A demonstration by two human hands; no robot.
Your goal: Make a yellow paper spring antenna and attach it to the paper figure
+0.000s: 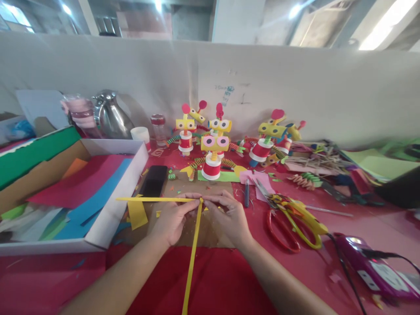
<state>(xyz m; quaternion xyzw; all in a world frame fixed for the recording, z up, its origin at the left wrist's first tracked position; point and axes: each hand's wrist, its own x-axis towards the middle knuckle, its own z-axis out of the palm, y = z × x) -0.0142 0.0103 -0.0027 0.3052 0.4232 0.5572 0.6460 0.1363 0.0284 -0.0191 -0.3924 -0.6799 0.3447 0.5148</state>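
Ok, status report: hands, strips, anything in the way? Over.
Left hand, right hand pinching yellow strips where they meet. Phone near left, scissors right.

The jug [113, 116] had a shiny metal finish, the phone [155, 180] a smooth, glossy black face. Matt coloured paper [82, 181] filled the white box [114, 192]; the yellow strips [194, 245] looked like matt paper too, and the scissor blades [261, 189] gleamed like metal.

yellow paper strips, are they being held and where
Yes: the left hand and right hand pinch the yellow paper strips where they meet, leaving the long ends free.
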